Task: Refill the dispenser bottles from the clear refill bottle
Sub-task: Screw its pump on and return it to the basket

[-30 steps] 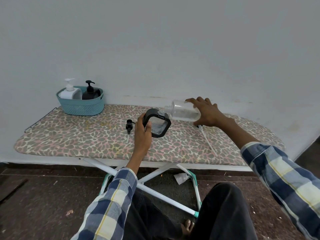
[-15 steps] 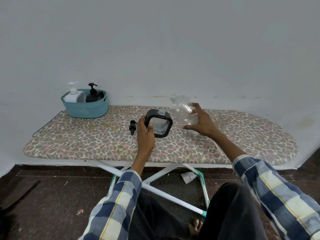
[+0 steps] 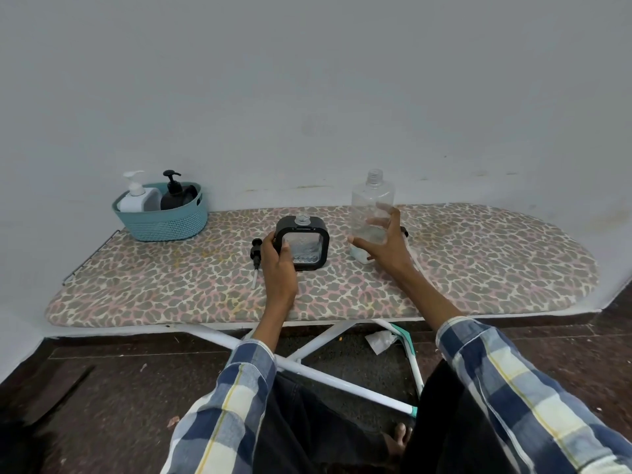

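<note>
Since the earlier frames the clear refill bottle [image 3: 372, 213] has swung from lying tilted to standing upright on the ironing board [image 3: 496, 254], neck up, uncapped, a little liquid at its base. The right hand [image 3: 383, 246] is just off it, fingers spread apart. The teal basket [image 3: 160, 222] holds a white pump bottle [image 3: 138, 196] and a black pump bottle [image 3: 176, 193]. The left hand [image 3: 277, 260] grips the square black dispenser bottle [image 3: 302, 242], upright, mouth open. Its pump [image 3: 255, 256] lies beside it, tube towards the person.
</note>
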The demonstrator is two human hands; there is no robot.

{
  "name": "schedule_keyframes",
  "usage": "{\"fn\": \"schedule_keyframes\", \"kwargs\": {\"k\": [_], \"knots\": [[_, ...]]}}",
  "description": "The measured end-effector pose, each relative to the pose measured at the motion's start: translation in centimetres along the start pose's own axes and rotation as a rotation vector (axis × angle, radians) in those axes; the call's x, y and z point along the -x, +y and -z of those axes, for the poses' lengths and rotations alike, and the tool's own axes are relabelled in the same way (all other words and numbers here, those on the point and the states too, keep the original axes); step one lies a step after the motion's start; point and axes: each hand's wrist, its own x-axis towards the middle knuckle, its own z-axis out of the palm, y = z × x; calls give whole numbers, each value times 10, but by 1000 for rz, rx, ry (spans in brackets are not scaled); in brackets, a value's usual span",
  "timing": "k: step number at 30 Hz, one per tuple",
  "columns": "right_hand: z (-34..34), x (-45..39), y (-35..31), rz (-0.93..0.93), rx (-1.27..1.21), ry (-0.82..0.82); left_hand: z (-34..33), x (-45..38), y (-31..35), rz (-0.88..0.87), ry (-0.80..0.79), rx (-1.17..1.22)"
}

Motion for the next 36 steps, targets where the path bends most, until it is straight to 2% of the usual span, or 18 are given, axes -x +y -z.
{"fn": "schedule_keyframes", "kwargs": {"k": [4,7,17,23,26,29,32,36], "knots": [[-1,1,6,0,-11,-11,1,-2,-1,64,62,54],[-3,3,11,-6,-20,-6,1,-3,1,82,96,10],[-5,15,12,-81,9,8,5,6,12,-28,88,-68],[-12,37,8,-86,-33,132,31,-9,22,-38,165,-124],[-18,47,2,-44,9,274,48,-27,23,44,238,-280],[-23,52,-1,47,78,435,61,-42,15,201,195,-492],[-24,52,2,62,134,446,65,-47,14,239,110,-549],[-25,48,7,-12,142,369,63,-47,19,246,82,-630]]}}
